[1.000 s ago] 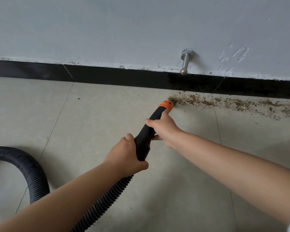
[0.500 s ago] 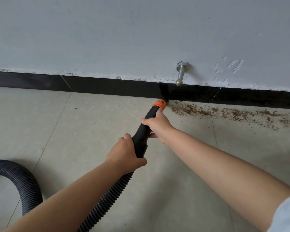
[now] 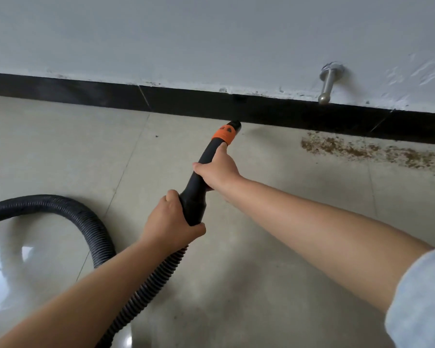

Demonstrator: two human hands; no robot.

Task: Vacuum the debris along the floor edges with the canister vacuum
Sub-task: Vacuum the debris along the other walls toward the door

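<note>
Hands gripped the black vacuum nozzle (image 3: 201,182): left hand (image 3: 170,226) at its hose end, right hand (image 3: 217,169) behind the orange collar (image 3: 224,134). Its tip met the baseboard (image 3: 186,104); debris (image 3: 372,150) lay along the baseboard, rightward. No readable writing showed.

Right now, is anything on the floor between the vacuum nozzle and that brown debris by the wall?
Nothing visible. Bare tile lies between the nozzle and the debris; the doorstop sits higher, on the wall.

Pale wall (image 3: 211,33), black skirting (image 3: 186,106), tiled floor (image 3: 60,146)
</note>
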